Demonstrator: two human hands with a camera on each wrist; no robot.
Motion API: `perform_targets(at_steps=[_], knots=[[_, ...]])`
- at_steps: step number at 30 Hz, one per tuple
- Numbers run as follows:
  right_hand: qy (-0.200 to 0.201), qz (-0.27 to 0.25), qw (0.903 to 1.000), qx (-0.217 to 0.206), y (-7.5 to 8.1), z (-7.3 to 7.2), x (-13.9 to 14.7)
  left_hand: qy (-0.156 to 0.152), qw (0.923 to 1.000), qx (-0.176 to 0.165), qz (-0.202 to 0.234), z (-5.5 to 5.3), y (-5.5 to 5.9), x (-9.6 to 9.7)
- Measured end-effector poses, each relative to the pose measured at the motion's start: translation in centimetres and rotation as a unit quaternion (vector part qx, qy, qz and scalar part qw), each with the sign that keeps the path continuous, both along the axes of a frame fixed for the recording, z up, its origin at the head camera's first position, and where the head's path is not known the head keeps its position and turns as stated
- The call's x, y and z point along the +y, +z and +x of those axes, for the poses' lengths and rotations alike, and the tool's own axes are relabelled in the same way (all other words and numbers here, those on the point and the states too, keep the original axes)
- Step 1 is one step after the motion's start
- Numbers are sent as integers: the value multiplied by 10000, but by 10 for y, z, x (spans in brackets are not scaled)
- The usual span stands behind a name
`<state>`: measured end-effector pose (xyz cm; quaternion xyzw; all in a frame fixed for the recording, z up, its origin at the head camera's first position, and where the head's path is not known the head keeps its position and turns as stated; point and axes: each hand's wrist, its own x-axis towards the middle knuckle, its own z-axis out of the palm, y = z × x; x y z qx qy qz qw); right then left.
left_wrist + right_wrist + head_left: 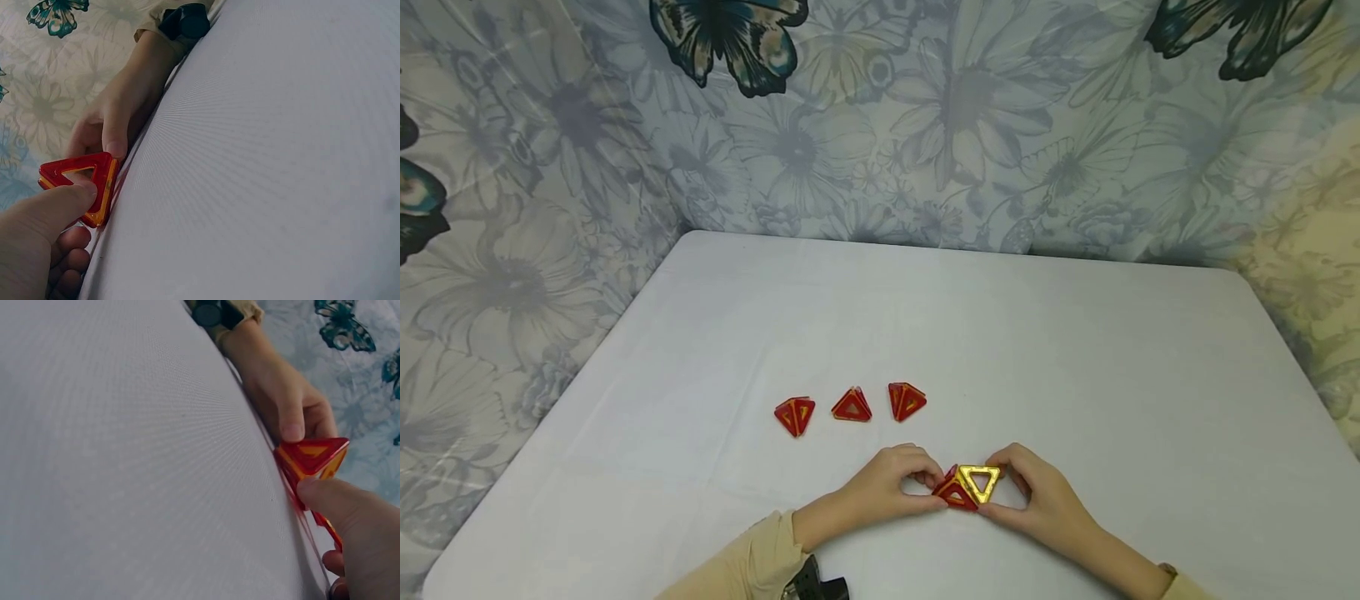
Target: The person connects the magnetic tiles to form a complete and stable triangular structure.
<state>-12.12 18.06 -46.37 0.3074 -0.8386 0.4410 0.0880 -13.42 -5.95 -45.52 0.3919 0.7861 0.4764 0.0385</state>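
Note:
Above the near part of the white table, both hands hold one small build of triangular magnetic tiles. Its left part is a red tile pyramid (943, 493), with a gold-yellow triangular tile (981, 470) on its right side. My left hand (895, 483) pinches the pyramid's left corner between thumb and fingers. With thumb and fingertips, my right hand (1048, 504) grips the build at the yellow tile's side. In the left wrist view, the left thumb (56, 203) presses on a red triangular face. Whether the tiles are fully joined, I cannot tell.
Three red tile pyramids stand in a loose row beyond the hands: a left one (795, 417), a middle one (852, 412) and a right one (907, 402). The white tabletop (925, 317) ends at a curtain (850, 142) with flowers and butterflies.

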Motion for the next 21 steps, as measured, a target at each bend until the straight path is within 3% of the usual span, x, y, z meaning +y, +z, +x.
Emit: perform_targets(at_steps=[8, 21], knots=[[-62, 204, 9998, -49, 1, 1, -1, -7, 10000, -19, -29, 0, 0, 0], [182, 319, 9993, -63, 1, 1, 1, -26, 10000, 54, -65, 0, -1, 0]])
